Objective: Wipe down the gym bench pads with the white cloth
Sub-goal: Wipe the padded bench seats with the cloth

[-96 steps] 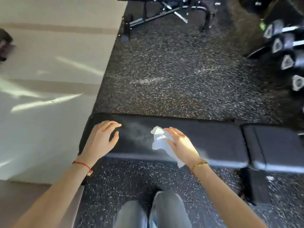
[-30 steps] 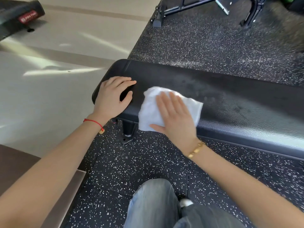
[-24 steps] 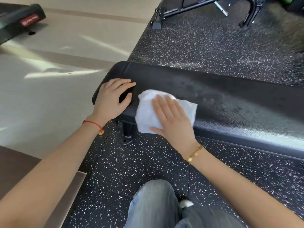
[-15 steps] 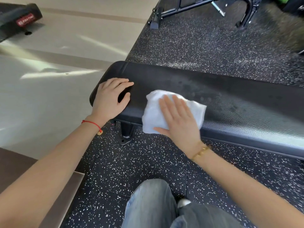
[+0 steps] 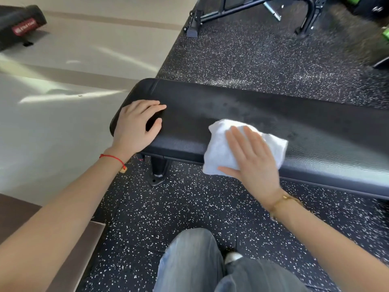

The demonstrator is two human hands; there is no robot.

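A long black bench pad (image 5: 263, 106) runs from the middle left to the right edge of the view. The white cloth (image 5: 216, 148) lies folded on the pad's near side and hangs a little over its front edge. My right hand (image 5: 252, 157) presses flat on the cloth with straight, spread fingers. My left hand (image 5: 136, 127) rests on the pad's rounded left end, fingers lightly bent over the top. A dull damp patch shows on the pad behind the cloth.
The bench's black leg (image 5: 157, 169) stands on speckled rubber flooring (image 5: 252, 55). Another bench frame (image 5: 242, 9) stands at the back. Pale smooth floor (image 5: 63, 102) lies to the left, with a black machine base (image 5: 19, 26) at the far left. My jeans-clad legs (image 5: 200, 264) are below.
My right hand has slid the cloth to the right along the pad, away from my left hand. The left hand has stayed on the pad's end.
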